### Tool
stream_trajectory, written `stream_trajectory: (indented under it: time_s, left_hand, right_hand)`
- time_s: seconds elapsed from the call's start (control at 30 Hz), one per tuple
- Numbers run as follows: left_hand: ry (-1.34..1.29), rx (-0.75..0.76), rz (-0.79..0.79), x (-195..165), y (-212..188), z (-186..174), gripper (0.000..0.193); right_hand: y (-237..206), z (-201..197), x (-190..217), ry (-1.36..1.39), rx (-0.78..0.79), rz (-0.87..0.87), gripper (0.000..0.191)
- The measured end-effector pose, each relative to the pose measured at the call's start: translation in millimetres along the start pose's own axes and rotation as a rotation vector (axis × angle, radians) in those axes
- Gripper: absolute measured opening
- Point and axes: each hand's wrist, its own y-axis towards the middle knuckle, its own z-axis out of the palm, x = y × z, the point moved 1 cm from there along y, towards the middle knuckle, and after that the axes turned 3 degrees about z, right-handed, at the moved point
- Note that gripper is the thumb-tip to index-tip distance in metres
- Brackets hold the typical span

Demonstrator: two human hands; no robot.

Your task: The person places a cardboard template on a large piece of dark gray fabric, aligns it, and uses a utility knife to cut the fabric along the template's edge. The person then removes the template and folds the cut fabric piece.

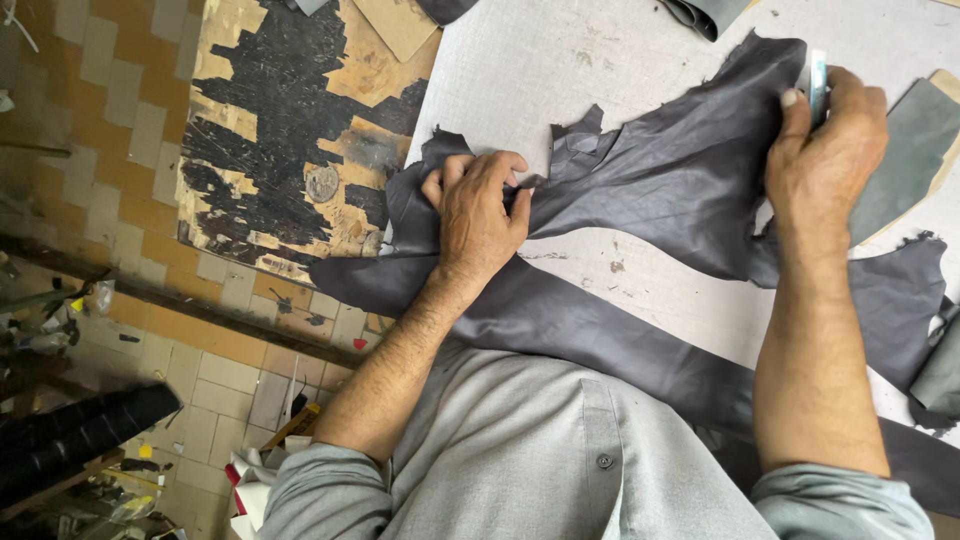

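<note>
A large dark grey leather hide lies spread over a pale cutting board. My left hand presses and bunches the hide's ragged left edge, fingers curled into the leather. My right hand rests on the hide's upper right part and grips a small light-coloured tool, perhaps a blade, between thumb and fingers. A long strip of the same leather runs along the table's near edge by my grey shirt.
A worn wooden board with black patches adjoins the cutting board on the left. Grey-green leather pieces lie at the right edge and another at the top. Tiled floor with scraps and clutter lies below left.
</note>
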Motion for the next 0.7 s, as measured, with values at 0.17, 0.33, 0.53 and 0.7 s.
stream_trajectory:
  time_s: [0.17, 0.33, 0.53, 0.7]
  left_hand:
    - [-0.04, -0.071, -0.012, 2, 0, 2, 0.023]
    - [-0.032, -0.084, -0.007, 5, 0, 4, 0.02]
    - [-0.028, -0.103, 0.006, 4, 1, 2, 0.023]
    - [-0.053, -0.081, 0.034, 4, 2, 3, 0.03]
  right_hand:
    - [-38, -11, 84, 0.257, 0.273, -0.144, 0.018]
    - [-65, 11, 167, 0.427, 0.447, -0.111, 0.044]
    - [-54, 31, 187, 0.246, 0.447, -0.176, 0.039]
    - [-84, 11, 179, 0.13, 0.508, -0.148, 0.041]
